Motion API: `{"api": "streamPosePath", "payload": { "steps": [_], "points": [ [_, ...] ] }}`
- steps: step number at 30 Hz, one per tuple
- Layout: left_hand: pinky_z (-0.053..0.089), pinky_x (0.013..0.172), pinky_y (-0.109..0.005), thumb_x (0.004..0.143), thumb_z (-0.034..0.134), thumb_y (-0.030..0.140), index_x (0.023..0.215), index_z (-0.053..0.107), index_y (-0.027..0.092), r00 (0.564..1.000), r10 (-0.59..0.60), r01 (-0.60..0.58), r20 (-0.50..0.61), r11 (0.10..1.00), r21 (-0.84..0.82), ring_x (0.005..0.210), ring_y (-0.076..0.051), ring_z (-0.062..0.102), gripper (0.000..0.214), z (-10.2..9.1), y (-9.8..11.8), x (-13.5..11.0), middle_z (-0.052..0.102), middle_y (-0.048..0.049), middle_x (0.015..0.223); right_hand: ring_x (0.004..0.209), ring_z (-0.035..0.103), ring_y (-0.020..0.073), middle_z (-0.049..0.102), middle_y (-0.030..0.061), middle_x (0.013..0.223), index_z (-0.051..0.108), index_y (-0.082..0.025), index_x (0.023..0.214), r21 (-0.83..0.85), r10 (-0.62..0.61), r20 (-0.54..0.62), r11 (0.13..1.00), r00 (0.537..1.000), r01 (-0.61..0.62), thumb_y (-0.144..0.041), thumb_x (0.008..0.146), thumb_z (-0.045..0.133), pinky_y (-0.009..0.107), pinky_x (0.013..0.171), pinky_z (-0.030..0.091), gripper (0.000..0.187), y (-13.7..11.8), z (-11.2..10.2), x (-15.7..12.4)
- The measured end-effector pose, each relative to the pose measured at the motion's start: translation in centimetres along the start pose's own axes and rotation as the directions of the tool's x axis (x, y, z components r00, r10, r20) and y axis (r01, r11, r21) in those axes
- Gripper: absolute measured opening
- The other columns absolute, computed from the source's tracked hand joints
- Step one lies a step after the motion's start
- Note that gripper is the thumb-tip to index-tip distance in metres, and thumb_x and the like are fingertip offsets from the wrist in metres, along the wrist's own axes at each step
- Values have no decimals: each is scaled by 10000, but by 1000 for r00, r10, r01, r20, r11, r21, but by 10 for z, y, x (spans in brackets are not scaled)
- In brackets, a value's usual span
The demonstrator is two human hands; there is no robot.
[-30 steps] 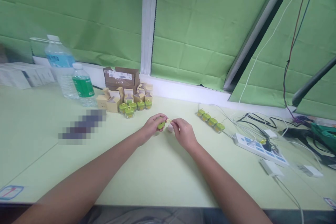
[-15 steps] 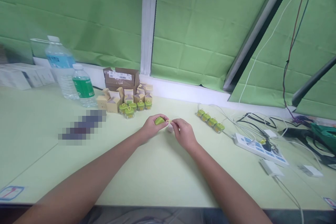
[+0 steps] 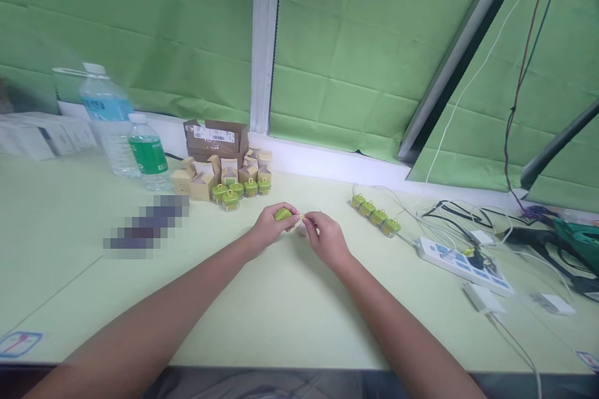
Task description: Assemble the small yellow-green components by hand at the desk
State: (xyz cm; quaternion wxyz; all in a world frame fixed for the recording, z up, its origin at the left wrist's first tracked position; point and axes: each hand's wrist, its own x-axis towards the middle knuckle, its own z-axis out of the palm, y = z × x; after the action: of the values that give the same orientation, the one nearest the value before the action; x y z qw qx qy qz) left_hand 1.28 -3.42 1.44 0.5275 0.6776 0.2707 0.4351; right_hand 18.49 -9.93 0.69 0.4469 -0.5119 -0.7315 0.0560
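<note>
Bare pale-green table (image 3: 281, 318) runs from the hands to its near edge, while behind and left of the left hand (image 3: 269, 225) stand small tan cartons (image 3: 206, 179) and green gadgets (image 3: 238, 190), and right of the right hand (image 3: 327, 238) a row of four green gadgets (image 3: 375, 214) leads to a white power strip (image 3: 463, 265). The held green gadget (image 3: 283, 214) is small, rounded, glossy lime. It sits pinched in the left fingers just above the table, while the right fingertips, closed narrow, grip a tiny yellowish tab (image 3: 302, 217) at its right end.
</note>
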Motion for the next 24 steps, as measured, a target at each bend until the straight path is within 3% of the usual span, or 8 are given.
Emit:
{"api": "streamPosePath", "payload": {
  "steps": [3, 8, 14, 20, 24],
  "points": [
    [407, 630, -268, 737, 741, 424, 845, 660, 177, 1000, -8, 8, 3, 1000, -23, 622, -125, 498, 282, 1, 1, 0, 549, 16, 655, 842, 624, 210, 684, 82, 957, 658, -246, 1062, 126, 52, 1, 991, 999, -51, -388, 958, 497, 346, 823, 498, 238, -2, 0, 0],
    [420, 656, -277, 738, 749, 412, 834, 666, 179, 1000, -1, 2, 15, 999, -40, 642, -123, 508, 265, 1, 1, 0, 600, -4, 738, 974, 635, 222, 642, 92, 1172, 620, -270, 1202, 285, 96, -34, 955, 995, -83, -417, 885, 618, 367, 870, 537, 350, -4, 0, 0],
    [425, 665, -283, 751, 745, 410, 846, 676, 183, 999, 7, -6, 36, 999, -35, 654, -126, 513, 256, 0, 0, -1, 612, -9, 756, 923, 667, 225, 687, 79, 1061, 675, -268, 1109, 357, 168, -21, 922, 986, -150, -393, 865, 656, 420, 941, 534, 274, -5, 1, 1],
    [409, 672, -278, 757, 750, 391, 862, 668, 181, 999, -1, 3, 39, 999, -42, 657, -125, 510, 249, 0, 0, -1, 584, 9, 712, 873, 701, 202, 729, 61, 988, 690, -250, 1035, 389, 244, -64, 899, 968, -201, -370, 830, 708, 368, 850, 582, 238, -11, -1, 4],
    [393, 657, -267, 751, 762, 363, 860, 662, 174, 999, -23, 27, 47, 996, -89, 642, -117, 494, 240, 1, 1, 0, 562, 20, 685, 840, 720, 200, 747, 59, 942, 682, -222, 1024, 378, 225, -115, 911, 968, -167, -357, 827, 712, 358, 797, 605, 240, -11, -1, 4]
  ]
}}
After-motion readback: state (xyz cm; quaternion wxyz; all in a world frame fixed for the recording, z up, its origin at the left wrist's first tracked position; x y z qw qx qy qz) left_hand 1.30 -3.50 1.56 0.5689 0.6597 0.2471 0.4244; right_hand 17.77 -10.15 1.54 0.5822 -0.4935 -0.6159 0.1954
